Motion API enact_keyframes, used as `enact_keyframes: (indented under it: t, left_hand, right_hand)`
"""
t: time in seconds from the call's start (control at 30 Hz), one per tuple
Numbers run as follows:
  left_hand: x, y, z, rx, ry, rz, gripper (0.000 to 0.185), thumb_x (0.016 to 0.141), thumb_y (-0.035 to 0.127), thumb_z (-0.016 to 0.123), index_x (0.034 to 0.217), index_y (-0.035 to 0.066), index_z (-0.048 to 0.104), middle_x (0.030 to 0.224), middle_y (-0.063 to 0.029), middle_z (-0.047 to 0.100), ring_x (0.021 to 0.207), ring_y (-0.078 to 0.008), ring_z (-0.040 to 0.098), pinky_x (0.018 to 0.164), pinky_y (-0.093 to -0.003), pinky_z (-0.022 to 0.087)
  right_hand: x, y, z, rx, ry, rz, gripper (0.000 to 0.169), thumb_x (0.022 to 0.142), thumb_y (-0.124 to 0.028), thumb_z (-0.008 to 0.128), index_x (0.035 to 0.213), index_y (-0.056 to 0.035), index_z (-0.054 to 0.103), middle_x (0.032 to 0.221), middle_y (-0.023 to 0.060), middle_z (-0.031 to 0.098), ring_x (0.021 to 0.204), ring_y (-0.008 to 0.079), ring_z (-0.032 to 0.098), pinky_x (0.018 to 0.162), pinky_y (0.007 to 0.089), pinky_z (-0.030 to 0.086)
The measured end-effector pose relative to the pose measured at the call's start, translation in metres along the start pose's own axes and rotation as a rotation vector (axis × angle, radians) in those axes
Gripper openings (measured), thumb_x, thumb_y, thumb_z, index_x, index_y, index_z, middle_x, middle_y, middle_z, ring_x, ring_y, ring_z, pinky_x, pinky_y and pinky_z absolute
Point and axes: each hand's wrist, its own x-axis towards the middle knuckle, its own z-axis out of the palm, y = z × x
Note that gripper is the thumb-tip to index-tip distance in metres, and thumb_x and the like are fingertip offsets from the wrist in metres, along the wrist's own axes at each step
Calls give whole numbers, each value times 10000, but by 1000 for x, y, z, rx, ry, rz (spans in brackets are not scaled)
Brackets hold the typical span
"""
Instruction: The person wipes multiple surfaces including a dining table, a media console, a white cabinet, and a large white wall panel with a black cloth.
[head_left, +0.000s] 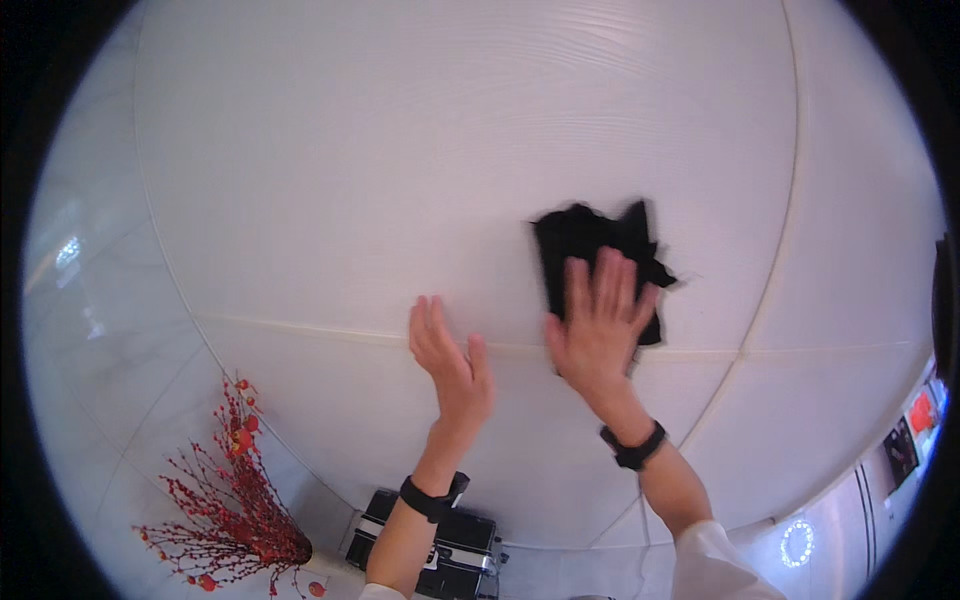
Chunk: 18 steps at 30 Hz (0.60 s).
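My right hand (604, 330) lies flat over a crumpled black cloth (581, 229), fingers slightly spread, pressing it on a large white panel surface (390, 165) with a faint grain. The cloth's ragged edges stick out above and to the right of the fingers, and its lower part is hidden beneath the palm. To the left, my left hand (454, 367) holds nothing. Its thumb stands apart from the fingers, close to the panel's pale horizontal seam (322, 330); whether it touches the surface I cannot tell. Both wrists wear black bands.
At the lower left stands a bunch of red berry branches (240, 495) with small red fruit ornaments. Black cases with silver trim (465, 551) sit below my left forearm. Glossy marble-look tiles (82, 360) line the left side. A bright ring-shaped reflection (796, 544) shows at lower right.
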Motion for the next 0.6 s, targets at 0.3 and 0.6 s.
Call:
enact_keyframes:
  t: [0.3,0.6]
  left_hand:
    - [57,-67,-35,154,301,-6,576,971,260,397,1443,-12,208,1494,-261,164,1385,-411,150,1095,-530,117]
    - [64,-113,-10,330,301,-100,601,990,268,286,1476,-27,90,1545,-220,68,1438,-351,37,1135,-482,28]
  right_hand:
    - [40,-44,0,137,-70,-362,697,769,-389,632,1404,-207,410,1515,67,291,1370,223,295,1090,519,234]
    - [-11,150,-50,-200,219,134,658,878,-373,425,1433,-35,321,1518,222,201,1399,396,181,1109,574,98]
